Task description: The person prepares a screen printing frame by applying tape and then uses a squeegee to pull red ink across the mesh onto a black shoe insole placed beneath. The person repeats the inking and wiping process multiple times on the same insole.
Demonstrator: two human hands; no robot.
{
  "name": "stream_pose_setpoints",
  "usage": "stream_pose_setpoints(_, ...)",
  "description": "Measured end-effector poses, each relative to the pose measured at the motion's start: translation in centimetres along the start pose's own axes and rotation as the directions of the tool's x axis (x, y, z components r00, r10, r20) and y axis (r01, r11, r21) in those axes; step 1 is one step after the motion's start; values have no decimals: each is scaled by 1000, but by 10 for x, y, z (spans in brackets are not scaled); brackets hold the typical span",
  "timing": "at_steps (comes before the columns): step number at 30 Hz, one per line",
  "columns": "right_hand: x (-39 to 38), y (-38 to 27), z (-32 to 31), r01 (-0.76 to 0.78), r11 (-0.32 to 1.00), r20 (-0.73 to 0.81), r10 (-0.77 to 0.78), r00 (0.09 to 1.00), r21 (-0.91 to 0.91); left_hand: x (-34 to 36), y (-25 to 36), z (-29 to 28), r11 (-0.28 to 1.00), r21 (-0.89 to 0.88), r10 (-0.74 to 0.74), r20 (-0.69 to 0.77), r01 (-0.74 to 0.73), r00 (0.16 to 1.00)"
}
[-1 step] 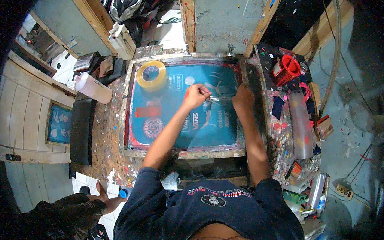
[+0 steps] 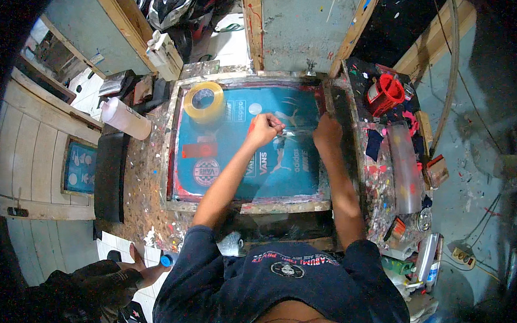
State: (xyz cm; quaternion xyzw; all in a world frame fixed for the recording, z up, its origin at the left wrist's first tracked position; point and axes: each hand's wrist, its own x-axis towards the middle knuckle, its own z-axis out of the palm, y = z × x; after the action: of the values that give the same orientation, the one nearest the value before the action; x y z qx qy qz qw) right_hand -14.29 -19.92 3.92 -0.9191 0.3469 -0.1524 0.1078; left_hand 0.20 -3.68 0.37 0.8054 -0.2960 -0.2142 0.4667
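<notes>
A screen-printing frame (image 2: 256, 207) with blue mesh (image 2: 227, 140) and pale printed designs lies flat on the bench in front of me. Over its far middle, my left hand (image 2: 264, 130) pinches the end of a clear strip, apparently tape (image 2: 294, 132). This strip runs toward my right hand (image 2: 328, 131), which is closed by the frame's right side; its fingertips are hidden, though it seems to have the strip's other end. A big roll of clear tape (image 2: 205, 116) rests on the mesh at the far left. Below the roll sits a translucent red patch (image 2: 200, 150).
At the right stand a red tub (image 2: 386, 96) and a clear rolled sheet (image 2: 405, 171) on a paint-spattered surface. A whitish bottle (image 2: 125, 119) lies tilted at the left, above a black board (image 2: 110, 178). Another person's legs (image 2: 109, 276) show at lower left.
</notes>
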Motion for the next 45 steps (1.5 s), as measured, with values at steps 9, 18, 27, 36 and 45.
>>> stream_pose_setpoints(9,6,6,3,39,998,81,-35,996,-55,8,3,-2,994,76,-77,-38,80,996)
stream_pose_setpoints(18,9,-3,-5,25,999,123,-20,992,-42,18,-3,-6,977,204,-71,25,65,997)
stream_pose_setpoints(27,13,-4,-7,112,992,97,-107,990,-54,21,24,-8,851,519,-108,28,78,994)
stream_pose_setpoints(36,37,0,-7,143,967,85,-127,988,-212,24,29,-38,834,551,-21,5,14,1000)
stream_pose_setpoints(45,11,9,-1,600,799,248,-589,769,36,2,21,3,669,421,513,335,-613,790)
